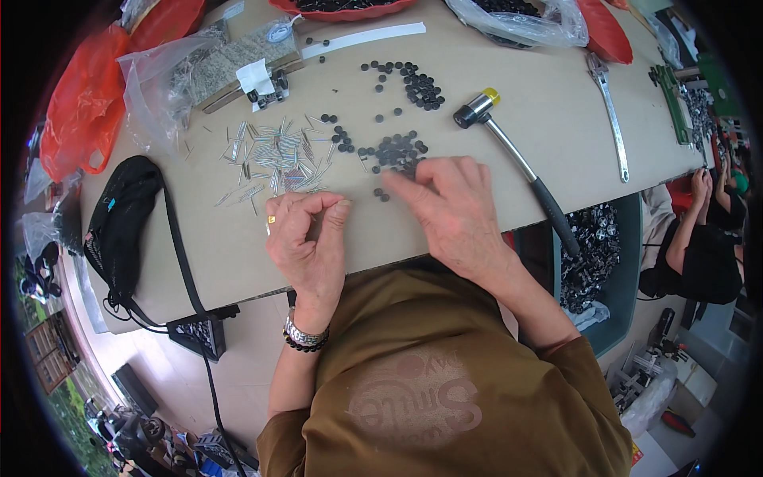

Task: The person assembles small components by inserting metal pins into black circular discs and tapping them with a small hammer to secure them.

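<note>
My left hand (306, 234), with a ring and wrist bands, is closed in a pinch at the table's near side. What its fingertips hold, if anything, is too small to make out. Just beyond it lies a loose heap of thin silver metal pins (288, 155). My right hand (461, 215) reaches over small black round caps (397, 147), its index finger stretched toward them and slightly blurred. Its other fingers are bent, and I see nothing held. More black caps (421, 86) lie farther back, and a couple (381, 195) sit between my hands.
Right of the caps lies a hammer (517, 151) with a black grip, then an adjustable wrench (610, 119). A black pouch (127, 230) with a strap rests at left, near red (83, 107) and clear plastic bags (163, 91). A bin of metal parts (636, 262) stands below the right edge.
</note>
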A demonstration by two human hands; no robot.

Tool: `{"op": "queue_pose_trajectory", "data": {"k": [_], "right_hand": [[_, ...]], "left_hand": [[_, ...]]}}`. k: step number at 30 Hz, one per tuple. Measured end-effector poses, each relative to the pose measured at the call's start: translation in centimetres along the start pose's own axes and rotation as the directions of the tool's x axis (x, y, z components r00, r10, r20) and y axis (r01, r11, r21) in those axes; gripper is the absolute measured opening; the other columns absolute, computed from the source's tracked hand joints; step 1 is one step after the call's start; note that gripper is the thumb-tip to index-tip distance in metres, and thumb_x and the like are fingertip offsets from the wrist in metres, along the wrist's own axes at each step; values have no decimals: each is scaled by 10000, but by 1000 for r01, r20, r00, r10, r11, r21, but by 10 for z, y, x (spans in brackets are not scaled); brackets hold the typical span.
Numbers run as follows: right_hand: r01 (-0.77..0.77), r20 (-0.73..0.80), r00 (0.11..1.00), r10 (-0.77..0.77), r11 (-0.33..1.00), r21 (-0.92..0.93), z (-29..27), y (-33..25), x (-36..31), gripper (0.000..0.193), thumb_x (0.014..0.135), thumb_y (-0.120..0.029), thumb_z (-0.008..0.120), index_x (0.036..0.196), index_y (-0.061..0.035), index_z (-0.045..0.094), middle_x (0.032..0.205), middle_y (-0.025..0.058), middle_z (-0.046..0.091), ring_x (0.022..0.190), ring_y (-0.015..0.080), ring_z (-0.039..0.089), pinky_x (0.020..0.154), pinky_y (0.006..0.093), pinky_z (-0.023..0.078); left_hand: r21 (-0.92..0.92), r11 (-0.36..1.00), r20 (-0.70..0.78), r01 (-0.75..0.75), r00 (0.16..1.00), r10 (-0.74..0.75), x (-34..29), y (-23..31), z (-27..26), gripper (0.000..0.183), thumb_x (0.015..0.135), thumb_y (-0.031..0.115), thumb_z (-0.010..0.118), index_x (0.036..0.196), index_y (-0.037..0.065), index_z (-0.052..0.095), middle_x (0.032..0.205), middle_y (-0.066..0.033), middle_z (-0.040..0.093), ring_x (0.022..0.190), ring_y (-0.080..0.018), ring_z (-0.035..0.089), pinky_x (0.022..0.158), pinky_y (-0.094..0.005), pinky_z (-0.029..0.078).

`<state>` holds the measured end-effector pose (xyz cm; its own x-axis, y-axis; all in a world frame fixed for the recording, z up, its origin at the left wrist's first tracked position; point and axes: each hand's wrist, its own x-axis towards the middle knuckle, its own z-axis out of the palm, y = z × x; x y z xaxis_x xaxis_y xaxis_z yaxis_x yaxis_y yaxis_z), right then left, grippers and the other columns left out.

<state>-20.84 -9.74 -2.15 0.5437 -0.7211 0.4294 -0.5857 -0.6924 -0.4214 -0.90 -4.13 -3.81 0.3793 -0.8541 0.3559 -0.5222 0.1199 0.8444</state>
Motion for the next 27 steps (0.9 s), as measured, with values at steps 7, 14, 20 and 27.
{"op": "queue_pose_trajectory", "data": {"k": [7, 14, 20, 27], "right_hand": [[-11, 16, 1000, 13, 993, -115, 0, 4, -1, 520, 776, -33, 724, 1287, -130, 728, 1139, 39, 586, 1062, 265, 519, 893, 412, 370], [-24, 74, 997, 26, 999, -22, -4, -1, -15, 537, 763, -17, 719, 1289, -123, 725, 1193, 57, 578, 1098, 293, 507, 932, 436, 374], [-116, -55, 991, 120, 991, 70, -14, 8, -18, 478, 755, 49, 684, 1207, -90, 754, 1106, 81, 604, 1034, 308, 528, 916, 432, 402], [-76, -65, 995, 76, 997, -7, -10, 6, -19, 411, 775, 64, 664, 1141, -83, 778, 1007, 58, 616, 955, 275, 541, 863, 395, 400]], "left_hand": [[34, 984, 17, -176, 984, 176, -3, 2, 2, 169, 781, -21, 840, 869, 44, 712, 756, -40, 638, 724, -212, 544, 711, -327, 444], [24, 978, 32, -207, 978, 206, -4, 5, 2, 169, 780, -40, 829, 872, 37, 711, 751, -40, 637, 702, -202, 542, 641, -312, 440], [-17, 979, 72, -202, 977, 203, -3, 6, -1, 163, 773, -44, 823, 854, 40, 709, 775, -51, 670, 704, -208, 571, 655, -302, 467], [-160, 885, 371, -437, 805, 464, 0, 15, 2, 172, 709, -26, 799, 832, 43, 700, 841, -80, 716, 896, -284, 717, 776, -381, 524]]}}
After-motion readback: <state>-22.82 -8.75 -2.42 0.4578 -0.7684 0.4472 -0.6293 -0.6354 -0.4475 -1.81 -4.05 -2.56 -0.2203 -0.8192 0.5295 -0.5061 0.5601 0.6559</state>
